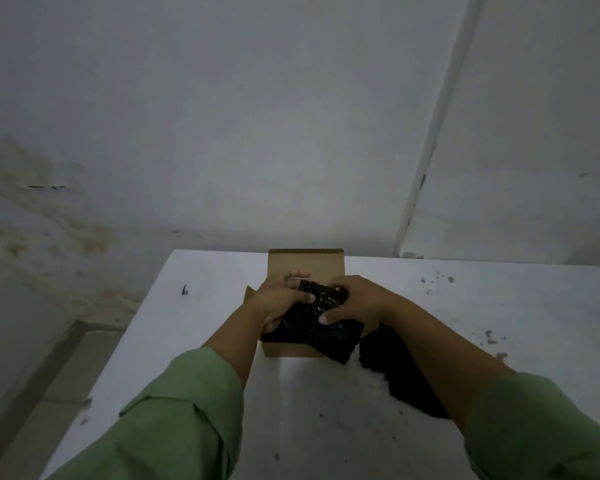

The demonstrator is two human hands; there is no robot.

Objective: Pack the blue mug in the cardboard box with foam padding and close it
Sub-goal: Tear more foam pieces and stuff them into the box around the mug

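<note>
No blue mug can be made out; black foam padding (321,318) covers the open cardboard box (305,265) on the white table (499,306). The left hand (279,301) and right hand (355,301) both grasp that foam over the box. A second dark foam piece (402,375) lies just right of the box, partly behind the right forearm.
</note>
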